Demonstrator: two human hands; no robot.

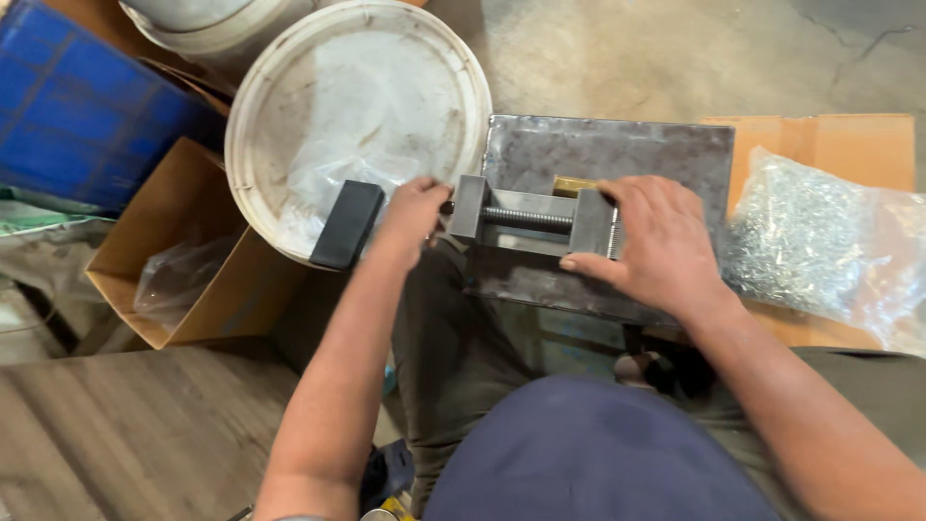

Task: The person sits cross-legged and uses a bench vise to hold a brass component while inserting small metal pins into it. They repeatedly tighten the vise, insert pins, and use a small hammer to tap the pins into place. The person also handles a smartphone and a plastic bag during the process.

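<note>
A small grey steel vise [526,220] with a threaded screw lies on a dark metal plate [617,150] in front of me. My left hand [413,210] is closed around the screw's handle end at the vise's left side. My right hand [651,241] rests over the vise's right jaw, fingers wrapped on it. A small brass-coloured piece [571,184] shows at the jaw, partly hidden by my right hand. A black rectangular block [346,224] sits just left of my left hand.
A white bucket [253,145] lined with clear plastic stands at the upper left. An open cardboard box [183,193] sits to its left, beside a blue crate [77,106]. A clear bag of small metal parts [820,241] lies on cardboard at right.
</note>
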